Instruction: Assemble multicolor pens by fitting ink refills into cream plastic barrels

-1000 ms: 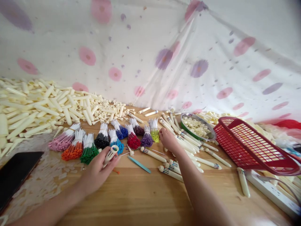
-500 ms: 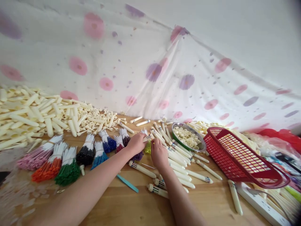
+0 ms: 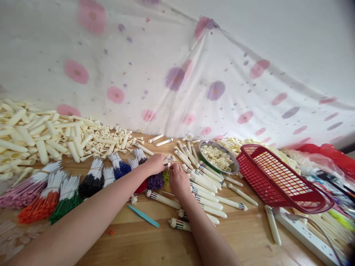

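My left hand (image 3: pixel 154 164) is closed around a cream pen part with dark slots (image 3: pixel 168 160), its slotted end sticking out past the fingertips. Close beside it, my right hand (image 3: pixel 179 181) has its fingers pinched together at that part's near end. What the right fingertips grip is too small to make out. Under and around the hands stand bundles of purple refills (image 3: pixel 155 181) and yellow-green refills (image 3: pixel 166 177). Cream multicolour pens (image 3: pixel 203 183) lie in rows to the right of my right hand. A turquoise flat stick (image 3: pixel 143 216) rests below my left forearm.
Bundled refills in pink, orange, green (image 3: pixel 66 197), black and blue line the left. Behind them is a heap of cream pen barrels (image 3: pixel 41 138). A bowl of cream clips (image 3: pixel 219 157), a red basket (image 3: pixel 280 184) and a power strip (image 3: pixel 307 236) are at the right.
The view has shifted, so most things sit further left in it. Both hands stay together at the slotted pen part, with only small finger movement.
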The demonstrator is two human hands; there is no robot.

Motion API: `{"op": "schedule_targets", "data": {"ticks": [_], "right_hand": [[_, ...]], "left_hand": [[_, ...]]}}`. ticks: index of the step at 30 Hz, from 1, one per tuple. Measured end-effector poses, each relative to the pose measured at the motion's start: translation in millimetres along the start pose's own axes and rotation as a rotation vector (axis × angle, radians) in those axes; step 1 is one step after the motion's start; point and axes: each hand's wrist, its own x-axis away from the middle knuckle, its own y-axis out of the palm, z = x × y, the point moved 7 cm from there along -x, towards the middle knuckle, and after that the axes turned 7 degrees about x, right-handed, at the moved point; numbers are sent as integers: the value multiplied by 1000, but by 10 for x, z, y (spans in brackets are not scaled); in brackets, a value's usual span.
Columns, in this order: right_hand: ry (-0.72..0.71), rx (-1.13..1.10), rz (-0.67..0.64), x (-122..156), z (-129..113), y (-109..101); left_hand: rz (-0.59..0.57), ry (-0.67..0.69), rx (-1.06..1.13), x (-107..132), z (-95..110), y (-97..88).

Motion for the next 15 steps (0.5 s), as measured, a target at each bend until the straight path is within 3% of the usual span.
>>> {"op": "schedule_targets", "data": {"ticks": [9, 15], "right_hand": [[18, -34, 28, 1, 61, 54], [6, -35, 63, 25, 40, 57]], "left_hand": [[-186, -13, 42, -80, 41, 63], [-123, 10, 118, -95, -3, 50]]}}
